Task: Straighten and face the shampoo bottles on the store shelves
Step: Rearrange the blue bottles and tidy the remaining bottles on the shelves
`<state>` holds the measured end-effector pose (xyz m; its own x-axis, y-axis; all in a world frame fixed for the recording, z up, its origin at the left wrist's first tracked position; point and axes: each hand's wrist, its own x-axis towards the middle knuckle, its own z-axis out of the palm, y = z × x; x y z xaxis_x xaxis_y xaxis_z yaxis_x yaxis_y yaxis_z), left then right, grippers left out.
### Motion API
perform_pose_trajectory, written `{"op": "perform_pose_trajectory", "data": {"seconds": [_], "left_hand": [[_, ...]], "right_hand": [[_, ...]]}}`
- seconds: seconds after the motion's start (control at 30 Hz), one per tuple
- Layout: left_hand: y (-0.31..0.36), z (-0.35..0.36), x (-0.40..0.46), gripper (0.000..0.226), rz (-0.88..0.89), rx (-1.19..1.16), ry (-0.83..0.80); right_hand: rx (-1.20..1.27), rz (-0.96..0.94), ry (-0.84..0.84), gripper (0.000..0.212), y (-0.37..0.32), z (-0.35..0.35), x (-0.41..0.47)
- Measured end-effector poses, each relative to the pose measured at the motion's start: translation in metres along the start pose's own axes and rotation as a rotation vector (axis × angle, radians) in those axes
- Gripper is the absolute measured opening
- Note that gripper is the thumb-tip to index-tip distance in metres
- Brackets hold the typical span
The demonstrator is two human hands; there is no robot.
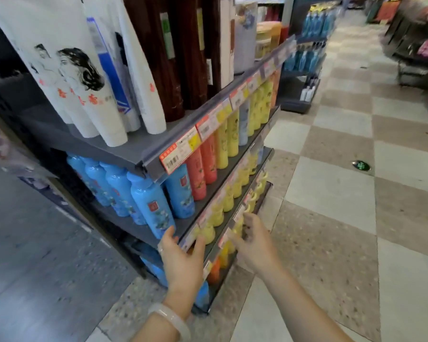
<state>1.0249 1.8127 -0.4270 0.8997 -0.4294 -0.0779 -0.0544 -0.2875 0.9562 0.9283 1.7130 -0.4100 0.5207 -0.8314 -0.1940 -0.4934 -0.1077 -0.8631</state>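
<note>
5 blue shampoo bottles (151,206) stood upright on the middle shelf (139,228), labels facing the aisle; left hand (181,257) fingers released at the nearest one, right hand (255,243) fingers loosely released beside yellow bottles (209,232)

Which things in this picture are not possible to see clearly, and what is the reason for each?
Head view only:
- Right hand: motion blur; grip unclear.
- Price tags: print too small.
- Lowest shelf bottles: partly behind the left hand and the shelf edge.
- White tubes: tops cut by the frame.
- Far aisle: blurred.
</note>
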Motion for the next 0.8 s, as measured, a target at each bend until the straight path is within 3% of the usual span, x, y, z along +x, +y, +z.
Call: {"op": "perform_pose_trajectory", "data": {"seconds": [0.23,0.5,0.6,0.7,0.8], "left_hand": [[0.006,0.026,0.026,0.074,-0.022,0.082,0.089],[0.006,0.106,0.063,0.068,-0.149,-0.172,0.212],[0.014,0.14,0.077,0.052,-0.172,-0.211,0.289],[0.031,0.169,0.094,0.085,-0.196,-0.169,0.309],[0.055,0.198,0.112,0.077,-0.19,-0.145,0.292]], "right_hand": [[0.047,-0.035,-0.07,0.062,0.004,-0.028,0.024],[-0.015,0.063,-0.17,0.056,0.021,-0.097,0.108],[-0.065,0.055,-0.203,0.056,0.02,-0.119,0.149],[-0.093,0.002,-0.215,0.058,0.006,-0.135,0.192],[-0.092,-0.053,-0.234,0.058,-0.011,-0.147,0.227]]}}
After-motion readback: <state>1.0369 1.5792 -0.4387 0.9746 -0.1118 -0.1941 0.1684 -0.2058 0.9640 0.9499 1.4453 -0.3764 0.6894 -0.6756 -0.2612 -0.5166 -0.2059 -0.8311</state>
